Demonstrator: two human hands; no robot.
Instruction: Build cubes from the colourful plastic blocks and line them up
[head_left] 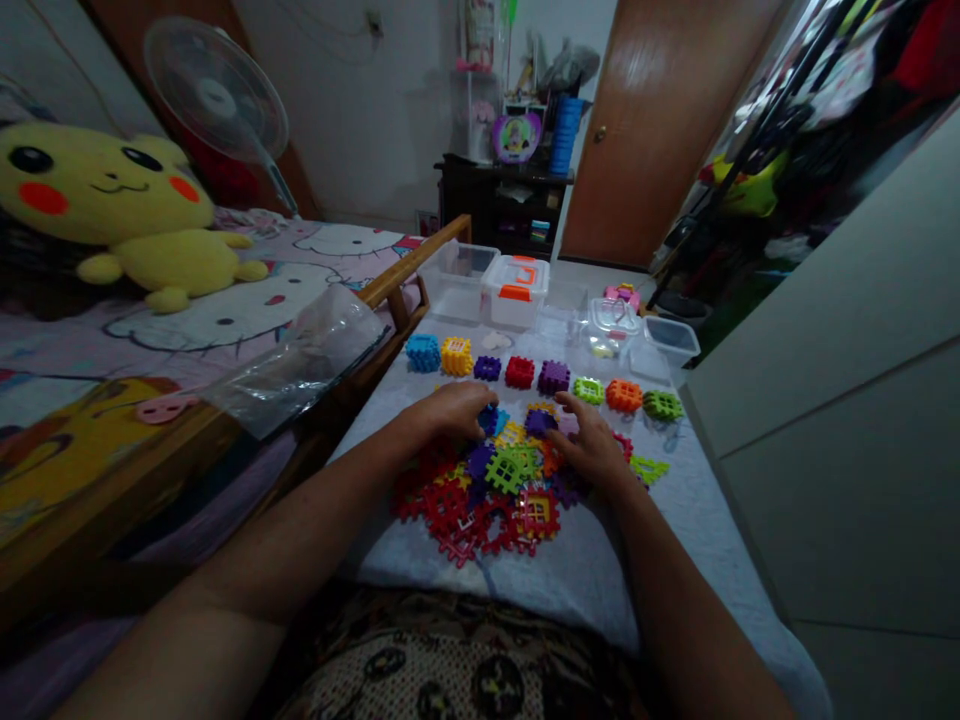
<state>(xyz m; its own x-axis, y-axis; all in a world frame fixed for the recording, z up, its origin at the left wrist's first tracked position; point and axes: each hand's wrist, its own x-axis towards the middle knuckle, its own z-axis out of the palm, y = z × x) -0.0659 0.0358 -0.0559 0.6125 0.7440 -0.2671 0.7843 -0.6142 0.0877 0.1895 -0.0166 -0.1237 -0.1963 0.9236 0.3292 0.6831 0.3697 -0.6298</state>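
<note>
A loose pile of plastic interlocking grid blocks lies in front of me, with a green block on top and red blocks at the near side. At the pile's far left edge, my left hand has thumb and fingers closed around a dark blue block. My right hand is over the right part of the pile, thumb and forefinger apart, close to a purple block. Its other fingers are partly hidden. Behind the hands runs a row of colour-sorted stacks, including a blue stack and an orange stack.
Clear plastic boxes stand at the table's far end, one with an orange-latched lid. A wooden bed rail and a plastic bag border the left. A white cabinet stands at the right.
</note>
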